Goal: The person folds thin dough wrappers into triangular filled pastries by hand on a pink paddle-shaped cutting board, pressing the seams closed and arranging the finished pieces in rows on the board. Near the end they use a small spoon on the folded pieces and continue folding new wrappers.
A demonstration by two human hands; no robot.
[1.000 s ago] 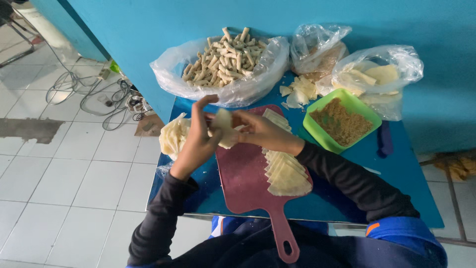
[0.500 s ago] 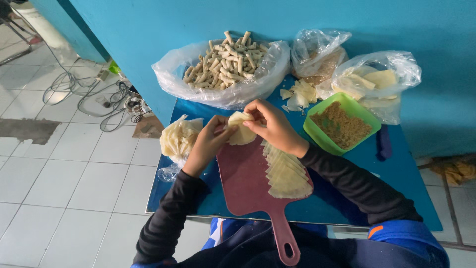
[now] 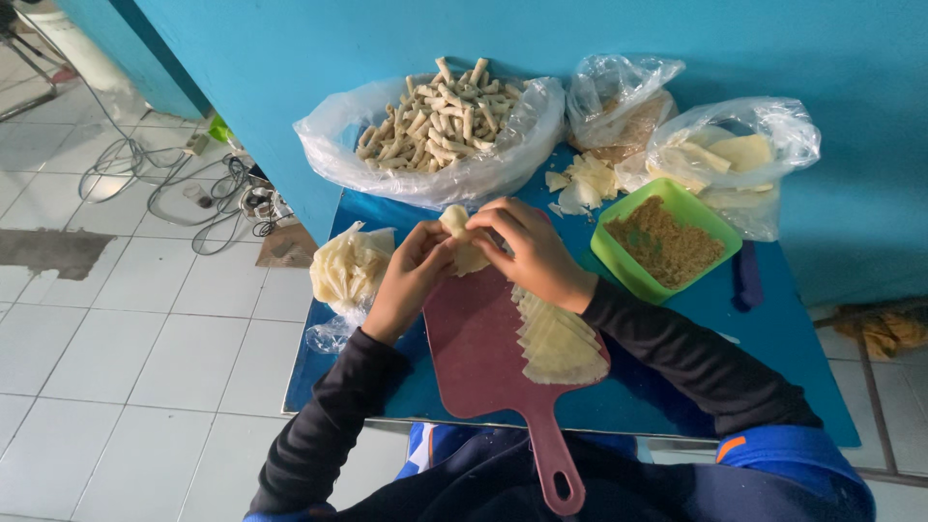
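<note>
Seemingly mid-fold — the left hand (image 3: 411, 280) and right hand (image 3: 527, 253) both pinch a pale wrapper (image 3: 462, 240) between their fingertips, just above the maroon cutting board (image 3: 478, 353); a stack of wrappers (image 3: 556, 338) lies under the right wrist, so tightening the roll likely wants even pressure

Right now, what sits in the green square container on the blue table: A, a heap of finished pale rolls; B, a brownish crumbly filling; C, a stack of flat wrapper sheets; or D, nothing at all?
B: the green container holds a brownish crumbly filling, while the finished rolls lie in a clear bag behind it and the flat wrapper sheets lie stacked on the reddish cutting board.
</note>
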